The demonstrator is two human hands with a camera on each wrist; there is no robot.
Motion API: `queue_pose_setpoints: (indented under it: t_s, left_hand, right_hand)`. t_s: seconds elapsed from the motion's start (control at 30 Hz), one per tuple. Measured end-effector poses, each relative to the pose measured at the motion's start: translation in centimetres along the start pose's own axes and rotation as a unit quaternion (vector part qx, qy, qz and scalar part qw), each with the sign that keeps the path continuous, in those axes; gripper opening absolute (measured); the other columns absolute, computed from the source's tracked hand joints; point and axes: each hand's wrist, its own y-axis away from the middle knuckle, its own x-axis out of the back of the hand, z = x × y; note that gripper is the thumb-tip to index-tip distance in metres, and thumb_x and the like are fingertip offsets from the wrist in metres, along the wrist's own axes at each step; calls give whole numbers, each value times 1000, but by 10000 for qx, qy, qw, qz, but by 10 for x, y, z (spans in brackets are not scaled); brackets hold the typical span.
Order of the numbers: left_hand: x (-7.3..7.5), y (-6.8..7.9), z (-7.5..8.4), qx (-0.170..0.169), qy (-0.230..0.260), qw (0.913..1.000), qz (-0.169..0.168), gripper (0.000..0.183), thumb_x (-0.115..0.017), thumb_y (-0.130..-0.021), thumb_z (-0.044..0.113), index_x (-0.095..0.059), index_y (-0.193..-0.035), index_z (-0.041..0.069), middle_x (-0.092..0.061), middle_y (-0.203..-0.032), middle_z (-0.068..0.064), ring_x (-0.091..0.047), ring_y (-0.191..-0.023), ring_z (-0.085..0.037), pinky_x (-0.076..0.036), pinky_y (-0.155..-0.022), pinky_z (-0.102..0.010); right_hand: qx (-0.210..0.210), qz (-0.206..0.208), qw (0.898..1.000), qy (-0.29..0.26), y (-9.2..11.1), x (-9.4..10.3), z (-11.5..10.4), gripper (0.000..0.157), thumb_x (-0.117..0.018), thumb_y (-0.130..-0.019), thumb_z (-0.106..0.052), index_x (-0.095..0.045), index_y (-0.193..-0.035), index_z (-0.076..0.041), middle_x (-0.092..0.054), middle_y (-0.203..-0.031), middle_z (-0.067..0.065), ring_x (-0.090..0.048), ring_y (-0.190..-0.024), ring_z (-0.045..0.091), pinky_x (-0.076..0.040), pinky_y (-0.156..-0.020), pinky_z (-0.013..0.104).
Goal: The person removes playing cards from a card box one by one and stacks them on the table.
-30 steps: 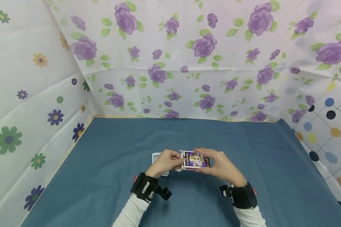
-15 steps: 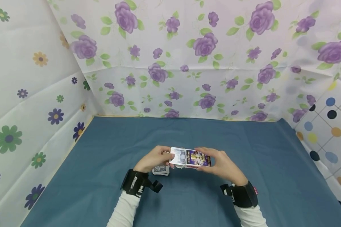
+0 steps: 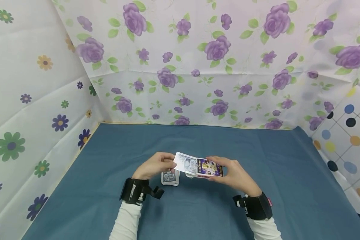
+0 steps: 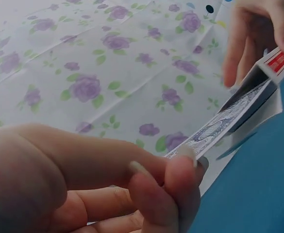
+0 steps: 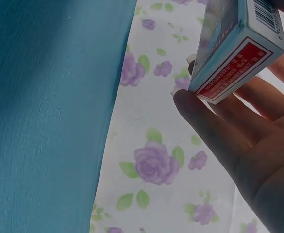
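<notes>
My right hand (image 3: 232, 171) grips a purple playing-card box (image 3: 210, 167) by its sides, its mouth turned left. In the right wrist view the box's end shows a red label (image 5: 235, 68) and a barcode. My left hand (image 3: 154, 165) pinches the outer end of some playing cards (image 3: 187, 163) with patterned grey backs, which stick partly out of the box. The left wrist view shows the cards (image 4: 224, 119) between thumb and finger, their far end still inside the box. Below the left hand a stack of playing cards (image 3: 170, 177) lies on the cloth, partly covered by that hand.
A blue cloth (image 3: 216, 206) covers the table. Behind it hangs a white sheet with purple roses (image 3: 168, 78), and patterned sheets (image 3: 60, 123) stand at the sides. Black camera straps (image 3: 136, 190) sit on both wrists.
My left hand has moved left, drawing the cards partway out of the box. More of the card stack on the table is uncovered. The right hand and box have hardly moved.
</notes>
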Motion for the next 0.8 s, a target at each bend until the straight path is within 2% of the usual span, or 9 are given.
queue_pose_setpoints:
  t_s: [0.23,0.37,0.57,0.67,0.8]
  left_hand:
    - [21,2,-13,18,-56,9980,627,31,-54,-99,10,-59,-122,-10,-58,-82,-2,-49,-71,-11,-43,-66,-25]
    - [30,-2,-28,349,-9,9928,1149,34,-61,-96,15,-61,-121,-7,-63,-85,-6,-52,-71,-13,-45,-69,-29]
    - [35,-12,-49,796,18,9753,2059,27,-71,-89,18,-68,-107,-2,-67,-84,-7,-56,-68,-14,-46,-66,-28]
    - [33,-17,-59,822,-76,9668,2420,21,-71,-89,16,-71,-104,0,-66,-81,-5,-56,-65,-13,-45,-63,-26]
    - [29,-22,-70,771,-328,9581,2740,16,-71,-89,14,-73,-100,2,-67,-77,-3,-55,-62,-13,-43,-61,-25]
  right_hand:
    - [-58,150,9998,143,1,2,4,65,-81,-78,-27,-56,-137,-19,-59,-135,13,-58,-122,34,-51,-88,49]
    - [-87,109,9999,95,1,2,5,65,-81,-79,-28,-55,-138,-18,-59,-136,14,-59,-121,33,-51,-89,50]
    - [-84,73,9999,58,1,2,5,65,-80,-79,-29,-55,-138,-16,-58,-136,14,-57,-123,35,-50,-89,51]
    - [-75,88,9999,71,2,2,6,65,-80,-79,-29,-55,-138,-17,-59,-136,14,-57,-123,35,-50,-89,50]
    - [-86,94,9999,87,1,1,6,65,-80,-80,-31,-54,-139,-20,-59,-136,13,-58,-123,33,-50,-87,49]
